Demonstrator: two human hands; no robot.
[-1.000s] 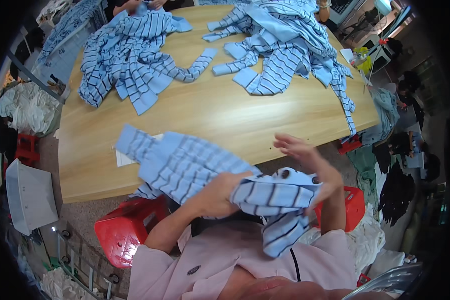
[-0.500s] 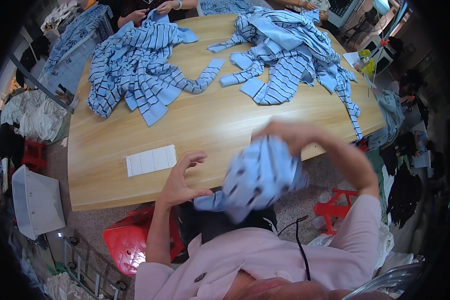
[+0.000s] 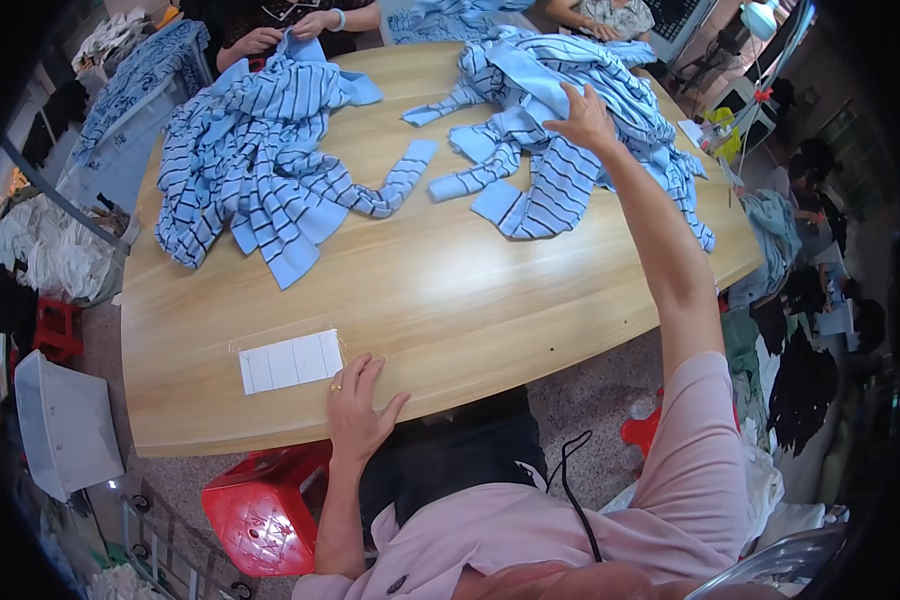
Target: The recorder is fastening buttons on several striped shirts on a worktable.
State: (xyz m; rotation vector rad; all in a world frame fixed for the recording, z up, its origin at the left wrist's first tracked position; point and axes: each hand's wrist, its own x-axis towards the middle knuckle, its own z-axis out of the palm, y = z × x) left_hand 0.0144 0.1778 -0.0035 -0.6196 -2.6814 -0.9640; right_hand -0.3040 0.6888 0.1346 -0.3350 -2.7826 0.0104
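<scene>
My right hand (image 3: 584, 122) is stretched far across the wooden table (image 3: 470, 315), over the right-hand heap of light blue garments with dark stripes (image 3: 547, 190). Its fingers are spread, and nothing shows in them. Whether the fingertips touch the cloth is hard to make out. My left hand (image 3: 359, 408) lies on the table's near edge, fingers apart and holding nothing, close to a white card with ruled lines (image 3: 288, 361) that lies flat on the tabletop. At the far left spreads a second heap of striped garments (image 3: 260, 150), with sleeves trailing toward the middle.
Across the table, a co-worker's hands (image 3: 315, 24) hold a blue part of the left heap. Another person (image 3: 598, 22) sits at the far right. A red stool (image 3: 265, 510) and a white bin (image 3: 68, 425) stand at the left; white cloth (image 3: 55, 245) is piled beyond.
The striped garment that was moving above my lap is gone from there, and my right hand has reached forward to the right heap. My left hand has come down onto the table edge.
</scene>
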